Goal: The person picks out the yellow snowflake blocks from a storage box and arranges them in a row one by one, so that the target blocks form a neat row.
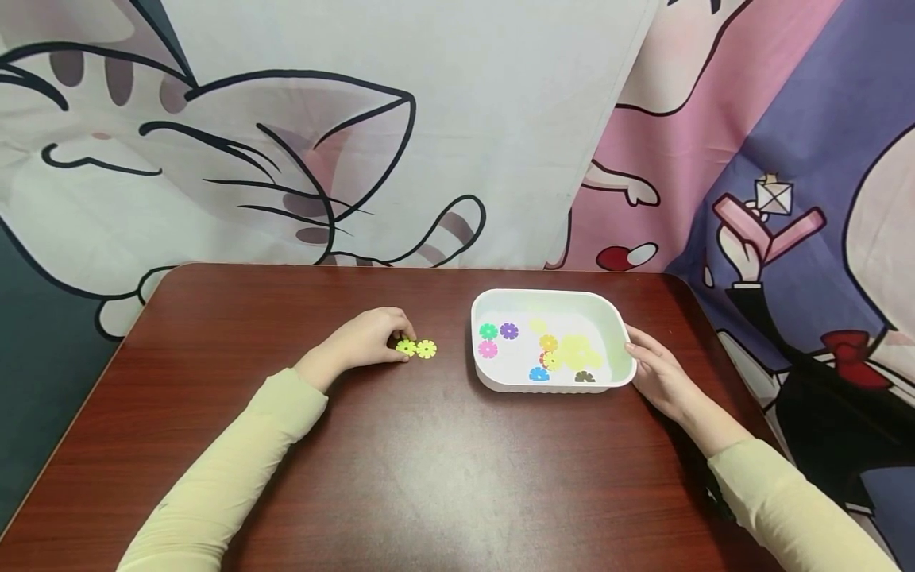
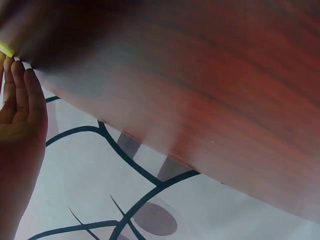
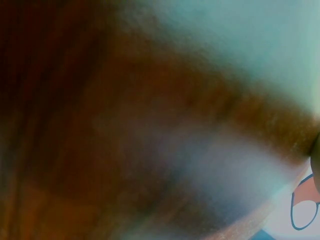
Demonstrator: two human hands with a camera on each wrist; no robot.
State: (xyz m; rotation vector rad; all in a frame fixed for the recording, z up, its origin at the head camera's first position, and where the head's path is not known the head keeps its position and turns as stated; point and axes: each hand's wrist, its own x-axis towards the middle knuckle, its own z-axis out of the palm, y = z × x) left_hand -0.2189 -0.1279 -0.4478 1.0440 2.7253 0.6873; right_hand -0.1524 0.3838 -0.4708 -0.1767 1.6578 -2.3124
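Observation:
Two yellow flower-shaped plastic discs (image 1: 426, 349) lie side by side, touching, left of the white tray. My left hand (image 1: 368, 338) pinches the nearer one between thumb and fingers, low over the table. In the left wrist view, a bit of yellow disc (image 2: 6, 49) shows at the fingertips of the left hand (image 2: 22, 110). With the thumb at its rim, my right hand (image 1: 661, 373) grips the right end of the white plastic tray (image 1: 550, 389). Inside lie several more discs, such as a green disc (image 1: 488, 331), a purple disc (image 1: 509, 331) and a pink disc (image 1: 488, 349).
A brown wooden table (image 1: 429, 477) with rounded far corners carries everything. Behind its far edge hangs a cloth (image 1: 500, 119) printed with cartoon figures. The right wrist view is mostly blurred, with the pale tray (image 3: 250, 35) across its upper right.

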